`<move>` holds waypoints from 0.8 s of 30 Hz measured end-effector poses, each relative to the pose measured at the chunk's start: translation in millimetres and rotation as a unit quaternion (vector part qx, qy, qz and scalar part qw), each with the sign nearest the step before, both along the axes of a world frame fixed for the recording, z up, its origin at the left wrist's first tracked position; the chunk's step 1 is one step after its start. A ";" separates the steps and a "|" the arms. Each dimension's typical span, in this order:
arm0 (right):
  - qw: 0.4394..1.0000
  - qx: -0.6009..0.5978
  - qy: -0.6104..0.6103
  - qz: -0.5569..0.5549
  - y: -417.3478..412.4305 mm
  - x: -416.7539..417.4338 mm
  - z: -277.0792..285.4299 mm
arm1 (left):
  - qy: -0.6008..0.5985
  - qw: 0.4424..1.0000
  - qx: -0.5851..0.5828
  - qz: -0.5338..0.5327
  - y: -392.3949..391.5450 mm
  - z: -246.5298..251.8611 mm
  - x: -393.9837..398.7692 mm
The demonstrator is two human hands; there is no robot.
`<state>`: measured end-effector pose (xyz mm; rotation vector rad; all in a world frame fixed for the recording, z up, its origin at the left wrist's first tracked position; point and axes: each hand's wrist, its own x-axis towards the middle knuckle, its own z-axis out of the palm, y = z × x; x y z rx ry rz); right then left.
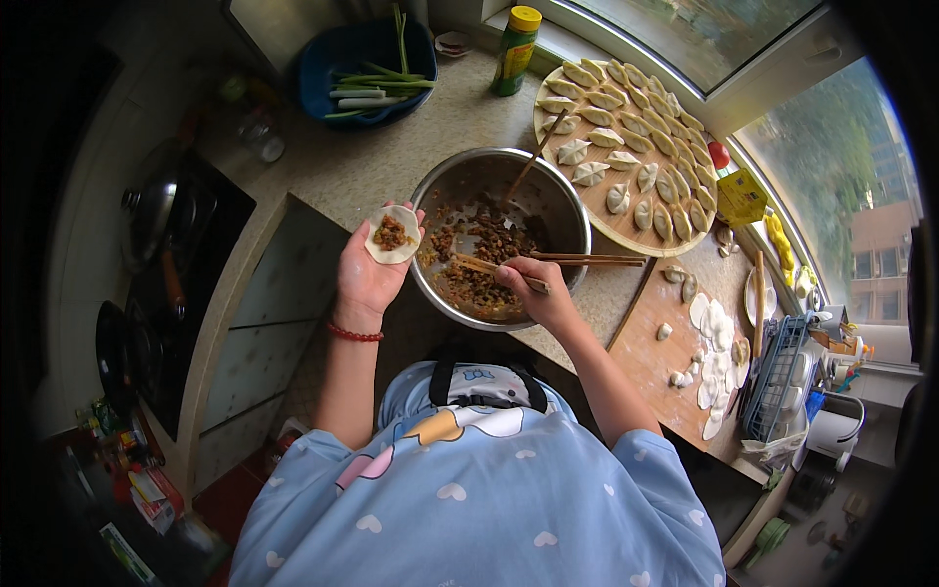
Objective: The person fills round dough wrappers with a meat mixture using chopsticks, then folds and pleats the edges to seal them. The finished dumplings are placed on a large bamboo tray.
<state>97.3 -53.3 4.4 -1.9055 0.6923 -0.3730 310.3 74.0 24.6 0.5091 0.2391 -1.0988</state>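
On my upturned left hand [372, 268] lies a round dumpling wrapper [380, 251] with a mound of chopped filling [392, 232] on it. My right hand [541, 292] grips a pair of wooden chopsticks [480, 265], whose tips are in a steel mixing bowl [579, 271]. Chopped filling [491, 238] covers much of the bowl's bottom. Another chopstick [539, 150] leans inside the bowl, and more chopsticks [609, 260] lie over its right rim. Behind the bowl, to the right, a round board [587, 189] carries many folded dumplings [634, 141].
A wooden board [638, 352] at the right holds flat wrappers [715, 330] and dough pieces [682, 378]. Beyond it are a rolling pin [758, 304] and a dish rack [777, 381]. A blue basin [312, 88] of green onions and a yellow-capped jar [516, 55] stand behind. The stove [198, 293] is left.
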 end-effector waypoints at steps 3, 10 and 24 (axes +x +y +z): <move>0.999 0.022 -0.024 0.001 0.4 4.8 -8.1 | -0.003 1.000 0.013 0.012 0.7 1.8 -0.6; 0.963 0.236 -0.127 -0.025 -8.4 4.1 -27.3 | -0.007 1.000 0.011 0.013 0.8 0.6 -1.2; 0.875 0.351 -0.311 -0.117 -2.7 -35.3 21.9 | -0.021 1.000 0.006 0.000 -6.1 -5.1 -2.5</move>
